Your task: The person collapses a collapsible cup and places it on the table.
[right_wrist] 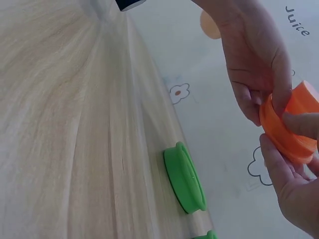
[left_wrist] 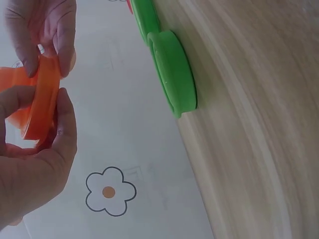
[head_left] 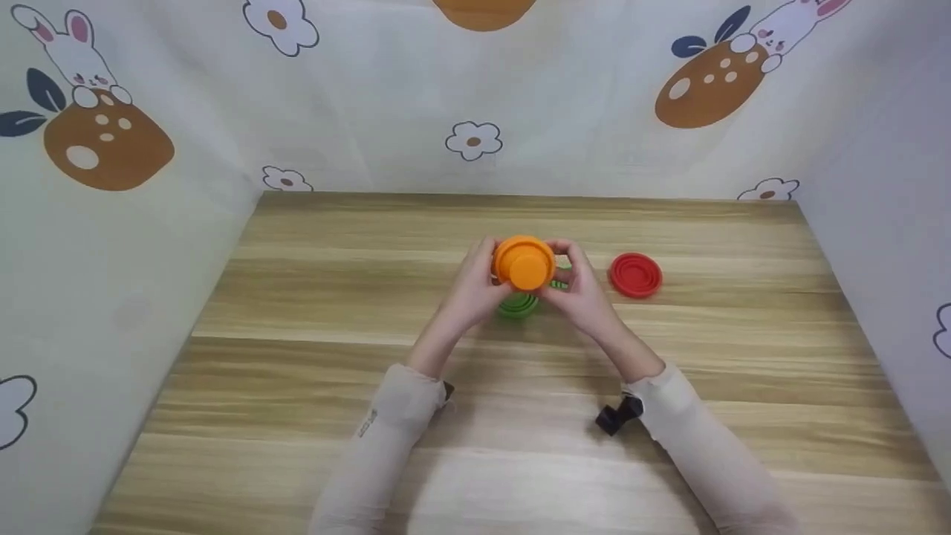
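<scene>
An orange collapsible cup [head_left: 526, 269] is held up over the table between both hands, its stepped rings and small round end facing the head camera. My left hand [head_left: 475, 291] grips its left side, thumb and fingers round the wide rim. From the other side my right hand [head_left: 583, 293] pinches the same rim, as the right wrist view also shows with the orange cup [right_wrist: 285, 127]. Below the hands lies a flattened green ringed cup [head_left: 518, 306], partly covered by the orange one. A second green piece [left_wrist: 145, 19] lies beside it, mostly hidden behind the right fingers in the head view.
A flattened red ringed cup [head_left: 635, 275] lies on the wood-grain table [head_left: 334, 297], right of the hands. Patterned cloth walls [head_left: 371, 96] enclose the back and sides. A black wrist camera [head_left: 618, 414] projects from the right sleeve.
</scene>
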Demonstrator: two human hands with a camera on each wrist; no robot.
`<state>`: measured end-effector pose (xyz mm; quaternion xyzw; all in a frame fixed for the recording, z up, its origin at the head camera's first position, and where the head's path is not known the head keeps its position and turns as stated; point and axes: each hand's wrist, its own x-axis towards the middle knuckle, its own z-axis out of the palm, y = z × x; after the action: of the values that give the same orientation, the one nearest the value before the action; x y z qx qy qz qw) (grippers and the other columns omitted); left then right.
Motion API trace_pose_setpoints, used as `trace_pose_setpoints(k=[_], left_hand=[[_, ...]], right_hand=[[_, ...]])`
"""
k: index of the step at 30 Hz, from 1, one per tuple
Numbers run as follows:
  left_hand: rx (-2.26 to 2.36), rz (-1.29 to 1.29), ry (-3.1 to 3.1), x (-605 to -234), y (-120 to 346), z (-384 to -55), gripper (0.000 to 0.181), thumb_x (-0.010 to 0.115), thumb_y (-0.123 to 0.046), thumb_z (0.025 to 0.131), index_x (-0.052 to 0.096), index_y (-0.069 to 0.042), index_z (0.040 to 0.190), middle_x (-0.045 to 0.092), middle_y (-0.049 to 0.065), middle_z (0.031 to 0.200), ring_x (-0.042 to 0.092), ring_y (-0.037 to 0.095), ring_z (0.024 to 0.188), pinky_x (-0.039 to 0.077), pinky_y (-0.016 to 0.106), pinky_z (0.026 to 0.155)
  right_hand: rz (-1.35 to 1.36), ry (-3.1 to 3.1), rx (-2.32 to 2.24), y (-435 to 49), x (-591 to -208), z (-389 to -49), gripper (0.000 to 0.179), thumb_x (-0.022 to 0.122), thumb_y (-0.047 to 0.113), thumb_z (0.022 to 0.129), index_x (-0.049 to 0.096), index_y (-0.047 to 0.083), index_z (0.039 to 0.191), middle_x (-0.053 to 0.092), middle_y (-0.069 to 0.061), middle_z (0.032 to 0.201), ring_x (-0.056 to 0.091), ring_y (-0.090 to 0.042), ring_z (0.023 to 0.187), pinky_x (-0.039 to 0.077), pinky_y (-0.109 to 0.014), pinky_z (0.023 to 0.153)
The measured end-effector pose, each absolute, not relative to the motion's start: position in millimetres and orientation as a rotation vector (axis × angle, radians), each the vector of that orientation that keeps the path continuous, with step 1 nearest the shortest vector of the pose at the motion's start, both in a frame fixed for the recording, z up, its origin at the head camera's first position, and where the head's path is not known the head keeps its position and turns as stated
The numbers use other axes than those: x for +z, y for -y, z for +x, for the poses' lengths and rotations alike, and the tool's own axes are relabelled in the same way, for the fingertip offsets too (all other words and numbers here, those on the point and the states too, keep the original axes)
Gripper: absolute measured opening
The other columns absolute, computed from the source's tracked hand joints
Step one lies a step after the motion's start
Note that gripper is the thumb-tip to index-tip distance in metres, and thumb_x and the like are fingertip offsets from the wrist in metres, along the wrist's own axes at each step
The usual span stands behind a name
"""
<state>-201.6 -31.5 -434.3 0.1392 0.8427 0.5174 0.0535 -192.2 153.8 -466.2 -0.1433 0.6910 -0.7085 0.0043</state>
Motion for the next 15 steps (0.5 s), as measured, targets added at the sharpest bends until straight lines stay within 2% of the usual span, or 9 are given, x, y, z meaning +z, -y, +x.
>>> trace_pose_setpoints(k=[3, 7, 11, 15], left_hand=[[1.592, 0.450, -2.494, -434.2, 34.3, -202.8, 0.047, 0.069, 0.000, 0.088, 0.047, -0.006, 0.130, 0.056, 0.015, 0.131, 0.056, 0.028, 0.121, 0.052, 0.042, 0.103], [1.708, 0.509, -2.302, -435.5, 40.2, -203.8, 0.047, 0.062, 0.003, 0.090, 0.044, -0.003, 0.134, 0.056, 0.017, 0.135, 0.056, 0.029, 0.121, 0.050, 0.042, 0.106], [1.826, 0.534, -2.116, -436.0, 46.2, -204.1, 0.043, 0.053, 0.005, 0.092, 0.042, 0.001, 0.133, 0.057, 0.023, 0.135, 0.057, 0.030, 0.120, 0.048, 0.042, 0.108], [1.883, 0.518, -2.055, -435.5, 49.6, -203.9, 0.036, 0.050, 0.000, 0.095, 0.045, 0.004, 0.131, 0.060, 0.027, 0.132, 0.061, 0.028, 0.118, 0.049, 0.039, 0.107]], right_hand=[[-0.431, -2.188, -2.201, -155.1, -464.2, -192.8, 0.057, 0.067, -0.012, 0.084, 0.041, -0.003, 0.134, 0.054, -0.011, 0.133, 0.064, -0.016, 0.110, 0.056, -0.026, 0.094], [-0.434, -2.209, -2.176, -156.5, -463.5, -193.6, 0.057, 0.067, -0.011, 0.084, 0.042, -0.003, 0.135, 0.068, -0.008, 0.125, 0.062, -0.012, 0.111, 0.048, -0.033, 0.104], [-0.444, -2.230, -2.151, -159.3, -463.3, -195.0, 0.059, 0.069, -0.011, 0.083, 0.043, -0.003, 0.136, 0.072, 0.005, 0.116, 0.062, -0.010, 0.107, 0.045, -0.034, 0.104], [-0.459, -2.231, -2.124, -162.5, -463.3, -195.1, 0.060, 0.068, -0.011, 0.083, 0.043, -0.004, 0.137, 0.071, 0.000, 0.120, 0.063, -0.010, 0.106, 0.048, -0.032, 0.102]])
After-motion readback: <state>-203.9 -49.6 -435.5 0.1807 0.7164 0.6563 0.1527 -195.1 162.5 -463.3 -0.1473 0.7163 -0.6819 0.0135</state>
